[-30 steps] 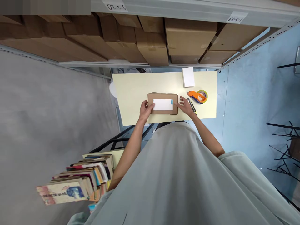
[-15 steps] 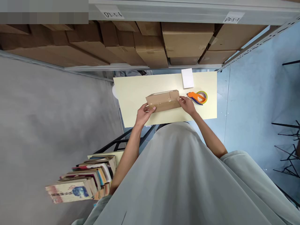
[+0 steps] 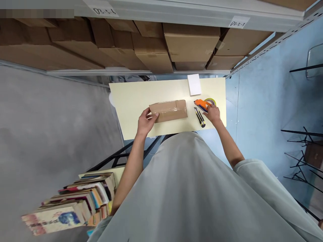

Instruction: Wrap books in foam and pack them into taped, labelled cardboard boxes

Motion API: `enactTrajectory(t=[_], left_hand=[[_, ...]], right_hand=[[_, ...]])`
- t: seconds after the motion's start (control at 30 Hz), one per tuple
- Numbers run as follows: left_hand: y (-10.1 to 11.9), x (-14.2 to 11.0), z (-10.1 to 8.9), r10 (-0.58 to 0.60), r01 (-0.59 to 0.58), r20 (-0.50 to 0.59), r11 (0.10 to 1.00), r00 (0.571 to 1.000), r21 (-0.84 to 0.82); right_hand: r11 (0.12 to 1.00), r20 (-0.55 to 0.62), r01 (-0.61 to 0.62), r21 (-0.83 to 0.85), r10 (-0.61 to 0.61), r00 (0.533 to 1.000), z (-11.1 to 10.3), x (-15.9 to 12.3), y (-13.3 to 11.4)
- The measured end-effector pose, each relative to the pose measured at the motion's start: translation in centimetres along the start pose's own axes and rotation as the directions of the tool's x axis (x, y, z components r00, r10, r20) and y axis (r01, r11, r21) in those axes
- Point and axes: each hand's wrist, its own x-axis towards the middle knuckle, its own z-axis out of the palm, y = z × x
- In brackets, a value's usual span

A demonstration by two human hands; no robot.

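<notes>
A brown cardboard box (image 3: 168, 111) with clear tape along it lies on the pale yellow table (image 3: 133, 97). My left hand (image 3: 147, 121) grips the box's left end, thumb in front and fingers behind. Over on the right, my right hand (image 3: 213, 113) has its fingers closed on the orange tape dispenser (image 3: 201, 104), which holds a roll of yellow-green tape (image 3: 211, 100). Between the box and that hand rests a black and yellow utility knife (image 3: 200, 117).
A small white box (image 3: 194, 84) stands at the table's back edge. Beyond it, a metal shelf (image 3: 161, 15) carries several cardboard boxes (image 3: 191, 40). Stacked books (image 3: 75, 201) sit at lower left, and black metal legs (image 3: 300, 168) stand on the blue floor at right.
My right hand has let go of the box's right end and moved right to the tape dispenser. The utility knife now shows. The box lies flatter, with my left hand still on it.
</notes>
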Motion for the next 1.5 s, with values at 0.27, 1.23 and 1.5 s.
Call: enactTrajectory(t=[0.27,1.23,1.5], left_hand=[[0.6,-0.6,0.4,0.082,-0.076,-0.05,0.992,0.995,0.102],[11.0,-11.4,-1.3,0.723,-0.712,0.098,0.69,0.684,-0.13],[11.9,-13.8,-4.1,0.746,-0.737,0.116,0.666,0.656,-0.117]], right_hand=[[0.973,-0.119,0.223,0.058,-0.215,0.969,1.7,0.4,1.5],[0.715,-0.204,0.673,0.19,-0.642,0.739,-6.3,-15.5,-7.7],[0.65,-0.27,0.759,0.044,-0.723,0.635,-7.8,-17.3,-7.9]])
